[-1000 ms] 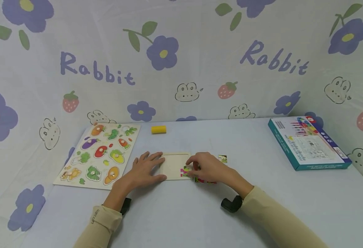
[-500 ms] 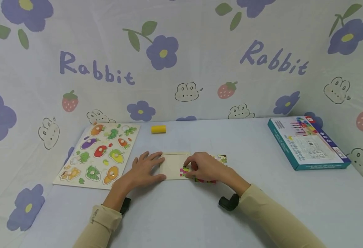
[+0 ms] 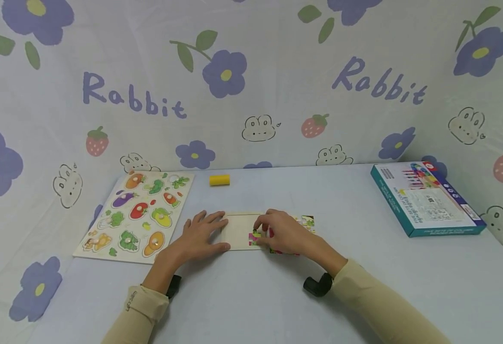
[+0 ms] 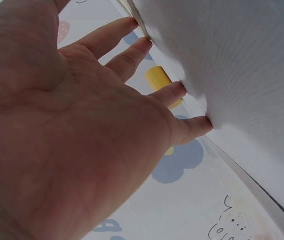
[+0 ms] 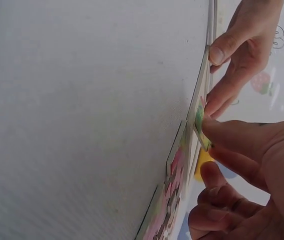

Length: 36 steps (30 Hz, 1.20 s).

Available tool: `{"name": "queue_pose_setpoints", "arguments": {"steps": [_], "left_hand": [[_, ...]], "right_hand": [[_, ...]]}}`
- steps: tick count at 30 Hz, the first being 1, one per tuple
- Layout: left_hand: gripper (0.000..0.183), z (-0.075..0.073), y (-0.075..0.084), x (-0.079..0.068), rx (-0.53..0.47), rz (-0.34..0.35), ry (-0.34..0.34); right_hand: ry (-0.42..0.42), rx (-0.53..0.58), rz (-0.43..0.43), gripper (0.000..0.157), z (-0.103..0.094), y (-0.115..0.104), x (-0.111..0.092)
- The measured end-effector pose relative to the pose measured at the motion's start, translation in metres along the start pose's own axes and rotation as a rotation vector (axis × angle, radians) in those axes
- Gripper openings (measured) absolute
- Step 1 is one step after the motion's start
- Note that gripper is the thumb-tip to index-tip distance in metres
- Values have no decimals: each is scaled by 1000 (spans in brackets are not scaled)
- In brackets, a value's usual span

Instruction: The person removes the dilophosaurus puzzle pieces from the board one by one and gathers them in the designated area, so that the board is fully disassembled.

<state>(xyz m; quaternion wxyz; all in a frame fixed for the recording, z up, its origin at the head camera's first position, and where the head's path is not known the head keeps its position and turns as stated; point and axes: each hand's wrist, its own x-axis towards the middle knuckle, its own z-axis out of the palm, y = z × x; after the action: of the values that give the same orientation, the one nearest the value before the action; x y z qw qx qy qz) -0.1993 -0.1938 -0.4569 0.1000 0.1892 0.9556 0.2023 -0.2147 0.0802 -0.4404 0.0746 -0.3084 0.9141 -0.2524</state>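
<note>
In the head view, a shallow pale wooden puzzle tray (image 3: 236, 231) lies mid-table. My left hand (image 3: 198, 237) rests at its left edge, fingers spread; the left wrist view shows the palm and fingertips (image 4: 202, 123) on the table and tray edge. My right hand (image 3: 284, 232) is over the tray's right side. Between thumb and index finger it pinches a pink and green jigsaw piece (image 3: 253, 239) at the tray's lower right, and the right wrist view shows this piece (image 5: 200, 123) tilted. Several more jigsaw pieces (image 3: 308, 220) lie right of the tray, partly hidden under the right hand.
A vegetable peg puzzle board (image 3: 122, 258) lies to the left, near the left forearm. Behind the tray lies a yellow cylinder (image 3: 219, 180). A flat teal-edged box (image 3: 432, 200) sits at the right, and a patterned cloth (image 3: 285, 95) hangs behind the table.
My right hand has shifted slightly left over the tray, with the jigsaw piece moving a little left too. More of the loose pieces on the right now show. The left hand stays put.
</note>
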Motion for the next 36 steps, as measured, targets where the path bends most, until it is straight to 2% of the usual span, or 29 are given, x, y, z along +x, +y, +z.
{"name": "queue_pose_setpoints", "arguments": {"steps": [8,15,25,32,36], "left_hand": [[71,0,0,0,-2,-3,0],[71,0,1,-1,1,-5,-1],[71,1,1,-1,5,-14,-6],[71,1,1,-1,0,-14,-9],[71,1,1,0,0,-11,-7]], "right_hand": [[26,90,12,16,1,0,-1],[45,113,13,11,3,2,-2],[47,162,24,11,1,7,-1],[68,188,8,13,-9,14,-8],[68,205,33,15,-16,18,-15]]}}
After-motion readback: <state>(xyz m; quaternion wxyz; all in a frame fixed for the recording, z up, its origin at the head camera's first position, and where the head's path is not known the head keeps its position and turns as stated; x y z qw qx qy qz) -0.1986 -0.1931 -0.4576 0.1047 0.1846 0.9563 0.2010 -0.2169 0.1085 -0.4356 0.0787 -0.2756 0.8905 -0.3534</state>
